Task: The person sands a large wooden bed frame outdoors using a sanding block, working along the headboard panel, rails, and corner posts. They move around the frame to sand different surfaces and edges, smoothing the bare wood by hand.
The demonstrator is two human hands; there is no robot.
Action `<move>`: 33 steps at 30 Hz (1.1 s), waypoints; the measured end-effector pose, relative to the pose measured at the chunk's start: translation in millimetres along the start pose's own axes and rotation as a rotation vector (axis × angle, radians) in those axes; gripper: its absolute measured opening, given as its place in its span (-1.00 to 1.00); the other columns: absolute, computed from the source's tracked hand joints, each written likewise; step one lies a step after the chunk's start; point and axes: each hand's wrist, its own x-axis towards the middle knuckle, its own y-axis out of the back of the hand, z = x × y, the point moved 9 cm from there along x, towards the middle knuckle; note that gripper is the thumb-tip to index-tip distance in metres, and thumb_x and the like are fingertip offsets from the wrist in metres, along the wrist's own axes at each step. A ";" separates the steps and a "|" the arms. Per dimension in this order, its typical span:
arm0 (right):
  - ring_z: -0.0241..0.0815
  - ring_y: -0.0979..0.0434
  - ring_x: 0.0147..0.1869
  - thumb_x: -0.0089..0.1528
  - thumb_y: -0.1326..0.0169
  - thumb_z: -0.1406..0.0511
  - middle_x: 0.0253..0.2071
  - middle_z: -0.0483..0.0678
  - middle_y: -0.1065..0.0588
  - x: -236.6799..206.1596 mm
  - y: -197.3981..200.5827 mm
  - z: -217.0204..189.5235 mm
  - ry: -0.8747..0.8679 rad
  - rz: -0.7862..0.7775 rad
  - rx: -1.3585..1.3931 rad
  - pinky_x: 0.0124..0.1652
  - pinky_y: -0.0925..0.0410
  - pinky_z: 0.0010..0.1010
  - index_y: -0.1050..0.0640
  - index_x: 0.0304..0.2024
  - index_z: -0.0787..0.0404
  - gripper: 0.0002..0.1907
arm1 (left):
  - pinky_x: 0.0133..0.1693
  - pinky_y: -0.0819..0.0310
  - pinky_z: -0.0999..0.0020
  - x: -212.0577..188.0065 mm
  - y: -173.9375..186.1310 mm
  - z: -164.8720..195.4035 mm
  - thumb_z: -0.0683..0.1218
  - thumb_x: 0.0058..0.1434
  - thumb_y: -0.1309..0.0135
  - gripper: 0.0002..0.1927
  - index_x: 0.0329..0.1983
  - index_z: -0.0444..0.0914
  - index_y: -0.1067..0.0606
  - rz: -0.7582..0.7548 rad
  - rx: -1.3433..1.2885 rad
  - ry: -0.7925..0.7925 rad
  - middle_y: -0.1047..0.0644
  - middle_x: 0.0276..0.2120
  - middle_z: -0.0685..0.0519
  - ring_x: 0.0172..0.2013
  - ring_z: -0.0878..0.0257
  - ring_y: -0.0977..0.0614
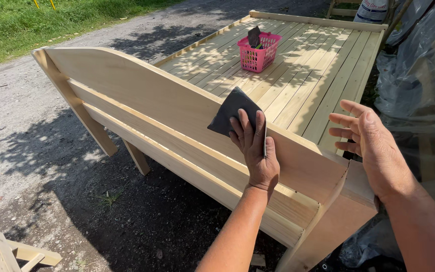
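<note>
Pressing a dark grey sheet of sandpaper (pixel 232 112) flat against the curved pale wooden headboard (pixel 142 95) of the slatted bed frame (pixel 308 75), the left hand (pixel 257 151) appears mid-sanding (right hand (pixel 371 143) open, resting on the corner post), so further strokes likely need steady pressure.

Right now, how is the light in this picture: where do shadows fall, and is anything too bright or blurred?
Head view: strong sun, all sharp. Leafy dappled shadow lies over the slatted wooden platform around the pink basket. The headboard casts a dark shadow on the gravel ground. The left hand pressing the dark sandpaper sheet and the right hand are well lit. The plastic sheet shows mild glare.
</note>
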 end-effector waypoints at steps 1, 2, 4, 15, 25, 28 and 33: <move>-0.01 -0.36 0.39 0.32 0.42 -0.21 0.37 0.14 -0.36 0.3 0.5 -0.7 0.006 -0.004 0.010 0.27 -0.22 -0.13 -0.16 0.47 0.20 -0.14 | 0.48 0.59 -0.37 -21.3 -14.2 23.2 0.05 0.52 0.27 -0.46 0.55 -0.03 -0.25 -0.095 -0.004 -0.073 0.01 0.62 -0.15 0.62 -0.24 0.20; 0.01 -0.34 0.41 0.32 0.43 -0.22 0.39 0.14 -0.34 0.3 -0.9 -3.5 0.036 -0.030 0.006 0.28 -0.18 -0.12 -0.14 0.48 0.19 -0.12 | 0.47 0.58 -0.38 -44.9 -33.0 42.7 0.06 0.50 0.22 -0.50 0.49 0.00 -0.33 -0.228 0.055 -0.138 -0.05 0.61 -0.11 0.63 -0.21 0.15; 0.04 -0.30 0.45 0.31 0.44 -0.25 0.42 0.16 -0.31 -0.8 -3.8 -8.7 0.094 -0.082 0.000 0.31 -0.12 -0.10 -0.11 0.51 0.19 -0.08 | 0.48 0.56 -0.37 -73.2 -55.6 53.1 0.06 0.49 0.17 -0.54 0.41 0.06 -0.45 -0.382 0.134 -0.207 -0.14 0.59 -0.03 0.63 -0.14 0.08; -0.01 -0.43 0.33 0.28 0.56 -0.27 0.27 0.06 -0.49 2.5 -12.8 2.6 -0.001 -0.187 -0.230 0.25 -0.23 -0.14 -0.49 0.28 0.12 -0.08 | 0.46 0.52 -0.25 -30.0 -21.2 6.2 0.11 0.56 0.36 -0.42 0.60 -0.10 -0.09 0.088 -0.047 0.207 0.12 0.63 -0.14 0.60 -0.24 0.25; -0.04 -0.47 0.36 0.32 0.33 -0.21 0.22 0.09 -0.53 4.3 -26.3 10.9 0.005 -0.300 -0.214 0.26 -0.27 -0.23 -0.53 0.23 0.21 -0.20 | 0.46 0.51 -0.26 -66.5 -34.3 -35.4 0.07 0.52 0.29 -0.40 0.61 -0.08 -0.10 0.063 0.045 0.192 0.12 0.63 -0.10 0.60 -0.21 0.23; -0.04 -0.48 0.35 0.30 0.29 -0.20 0.19 0.12 -0.56 3.2 -26.7 16.4 -0.088 -0.305 -0.226 0.27 -0.27 -0.25 -0.54 0.24 0.18 -0.22 | 0.46 0.39 -0.24 -41.7 -11.1 -69.0 0.04 0.54 0.28 -0.43 0.60 -0.07 -0.09 0.198 0.046 0.304 0.09 0.62 -0.04 0.60 -0.13 0.19; -0.09 -0.51 0.30 0.29 0.26 -0.19 0.14 0.06 -0.60 -0.3 -27.1 6.3 -0.033 -0.276 -0.380 0.23 -0.30 -0.25 -0.58 0.19 0.13 -0.26 | 0.49 0.19 -0.09 -25.7 22.9 -108.3 -0.03 0.50 0.33 -0.43 0.58 -0.07 -0.10 0.156 -0.146 0.391 0.10 0.61 0.01 0.58 -0.08 0.17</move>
